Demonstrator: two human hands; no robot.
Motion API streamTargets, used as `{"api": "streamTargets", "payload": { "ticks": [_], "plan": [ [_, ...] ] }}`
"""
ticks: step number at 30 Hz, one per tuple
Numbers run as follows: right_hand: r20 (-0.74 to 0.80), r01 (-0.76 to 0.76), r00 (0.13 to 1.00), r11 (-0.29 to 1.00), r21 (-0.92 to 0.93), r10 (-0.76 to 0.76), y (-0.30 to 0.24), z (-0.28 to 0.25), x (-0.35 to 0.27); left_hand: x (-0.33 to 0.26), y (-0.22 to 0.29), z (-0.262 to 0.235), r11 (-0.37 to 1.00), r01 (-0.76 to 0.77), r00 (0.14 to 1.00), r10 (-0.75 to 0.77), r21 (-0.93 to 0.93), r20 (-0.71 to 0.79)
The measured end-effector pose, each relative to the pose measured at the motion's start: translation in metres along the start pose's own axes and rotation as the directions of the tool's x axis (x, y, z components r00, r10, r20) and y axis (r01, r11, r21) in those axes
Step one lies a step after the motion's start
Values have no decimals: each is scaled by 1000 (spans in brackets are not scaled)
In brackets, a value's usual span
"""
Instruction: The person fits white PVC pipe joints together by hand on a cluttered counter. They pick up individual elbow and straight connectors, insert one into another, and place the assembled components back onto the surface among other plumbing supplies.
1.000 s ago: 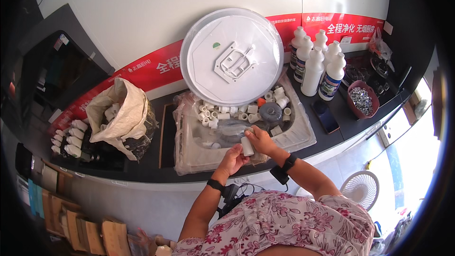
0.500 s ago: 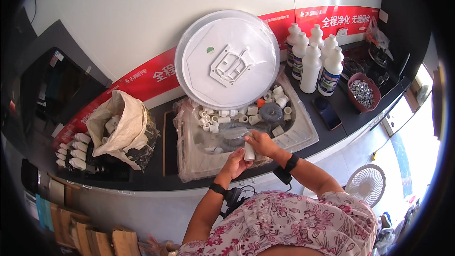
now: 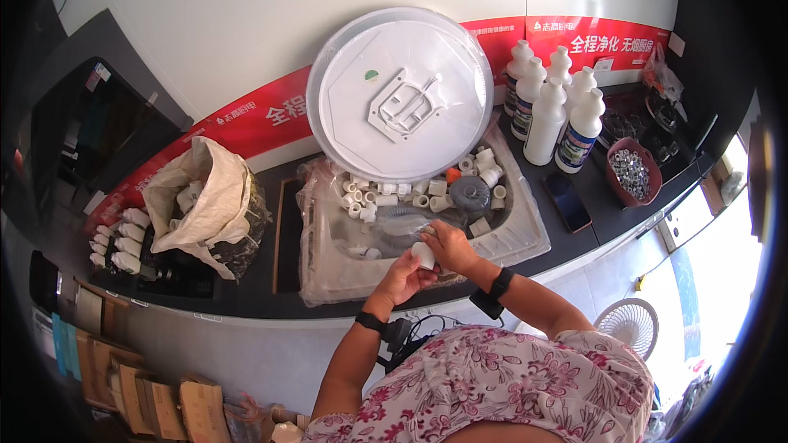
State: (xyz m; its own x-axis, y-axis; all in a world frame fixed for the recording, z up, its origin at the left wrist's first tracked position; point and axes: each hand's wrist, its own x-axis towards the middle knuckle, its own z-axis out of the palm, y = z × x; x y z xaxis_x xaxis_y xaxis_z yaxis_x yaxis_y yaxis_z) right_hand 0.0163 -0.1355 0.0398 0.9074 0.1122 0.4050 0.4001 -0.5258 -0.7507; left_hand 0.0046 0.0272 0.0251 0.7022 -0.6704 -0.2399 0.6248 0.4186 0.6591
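Observation:
Over the near edge of a plastic-wrapped sink basin (image 3: pixel 525 234), both of my hands are closed on a short white pipe fitting (image 3: pixel 423 256). My left hand (image 3: pixel 400 279) grips it from the lower left, with the rounded end showing between the fingers. From the upper right, my right hand (image 3: pixel 451 248) pinches at its far side; those fingertips partly hide the piece. Several white pipe fittings (image 3: pixel 386 199) lie in the basin just beyond, along with a grey coil (image 3: pixel 470 194) and a grey corrugated hose (image 3: pixel 398 226) under see-through plastic.
A large round white cover (image 3: pixel 345 115) leans at the back of the basin. Left of it stands an open woven sack (image 3: pixel 222 226). On the right are several white bottles (image 3: pixel 542 127), a dark phone (image 3: pixel 566 201) and a red bowl of small metal parts (image 3: pixel 630 174). Cardboard boxes (image 3: pixel 201 410) stand below left.
The fitting has turned in my hands: it pointed lengthwise toward me, and now a rounded end shows. My hands stay nearly in place. The whole view has shifted slightly.

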Motion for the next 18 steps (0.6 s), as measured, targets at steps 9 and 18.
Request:
{"api": "streamTargets", "payload": {
  "ticks": [9,18],
  "plan": [
    [287,70,955,997,19,-72,7,-17,4,3,-7,-2,988,-10,998,19,155,-57],
    [276,-57,959,998,-31,64,13,-11,7,-1,-11,-1,966,-19,994,46,259,-98]
  ]
}}
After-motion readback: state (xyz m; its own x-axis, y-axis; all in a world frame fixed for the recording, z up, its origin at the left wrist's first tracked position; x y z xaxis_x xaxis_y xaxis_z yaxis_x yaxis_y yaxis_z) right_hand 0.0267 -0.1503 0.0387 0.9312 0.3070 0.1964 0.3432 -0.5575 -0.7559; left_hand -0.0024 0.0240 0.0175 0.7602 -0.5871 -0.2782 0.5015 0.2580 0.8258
